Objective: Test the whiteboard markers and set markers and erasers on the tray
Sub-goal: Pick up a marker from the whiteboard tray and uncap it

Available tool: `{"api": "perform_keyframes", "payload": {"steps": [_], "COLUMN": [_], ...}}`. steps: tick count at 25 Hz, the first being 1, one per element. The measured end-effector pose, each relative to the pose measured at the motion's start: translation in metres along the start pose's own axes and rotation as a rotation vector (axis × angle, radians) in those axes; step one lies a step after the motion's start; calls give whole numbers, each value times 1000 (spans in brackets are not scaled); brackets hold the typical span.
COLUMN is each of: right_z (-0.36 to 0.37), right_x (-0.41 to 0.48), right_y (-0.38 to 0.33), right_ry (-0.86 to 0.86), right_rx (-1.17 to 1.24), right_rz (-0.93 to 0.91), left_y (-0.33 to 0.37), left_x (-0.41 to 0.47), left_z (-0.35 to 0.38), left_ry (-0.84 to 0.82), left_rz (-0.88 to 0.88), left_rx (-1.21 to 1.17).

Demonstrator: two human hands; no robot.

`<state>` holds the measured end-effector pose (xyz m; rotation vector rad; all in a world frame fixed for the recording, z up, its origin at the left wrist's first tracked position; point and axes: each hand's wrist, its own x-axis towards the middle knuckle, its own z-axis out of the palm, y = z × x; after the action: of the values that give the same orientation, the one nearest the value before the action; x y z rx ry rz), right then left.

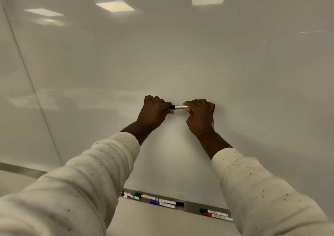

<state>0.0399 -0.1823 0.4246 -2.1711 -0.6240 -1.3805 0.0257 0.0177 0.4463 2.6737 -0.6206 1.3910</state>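
Both my hands hold one black-capped marker [179,107] level in front of the whiteboard [180,55]. My left hand [155,111] grips the black cap end; my right hand [199,116] pinches the white barrel. Below runs the metal tray [191,206], partly hidden by my sleeves. On it lie several markers: a green-capped one [145,196], a blue-capped one [161,203], a black-capped one [171,202], another green-capped one [212,212] and a red-capped one [216,216]. No eraser shows.
A small marker or loose parts [129,195] lie at the tray's left end. A panel seam [32,87] crosses the board at the left. Ceiling lights reflect on the glossy surface. Plain wall [162,223] lies below the tray.
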Motion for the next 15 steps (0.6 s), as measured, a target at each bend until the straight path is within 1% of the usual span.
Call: {"api": "perform_keyframes", "payload": {"steps": [8,15], "right_z": [31,71], "right_x": [-12,-36], "right_y": [-40,-95], "right_ry": [-103,-206], "right_rx": [96,158], "right_rz": [-30,-73], "left_y": [-24,-60], "left_x": [-46,-106], "left_z": [-27,-59], "left_ry": [-47,-111], "left_rz": [-59,-129], "left_rx": [107,237]}}
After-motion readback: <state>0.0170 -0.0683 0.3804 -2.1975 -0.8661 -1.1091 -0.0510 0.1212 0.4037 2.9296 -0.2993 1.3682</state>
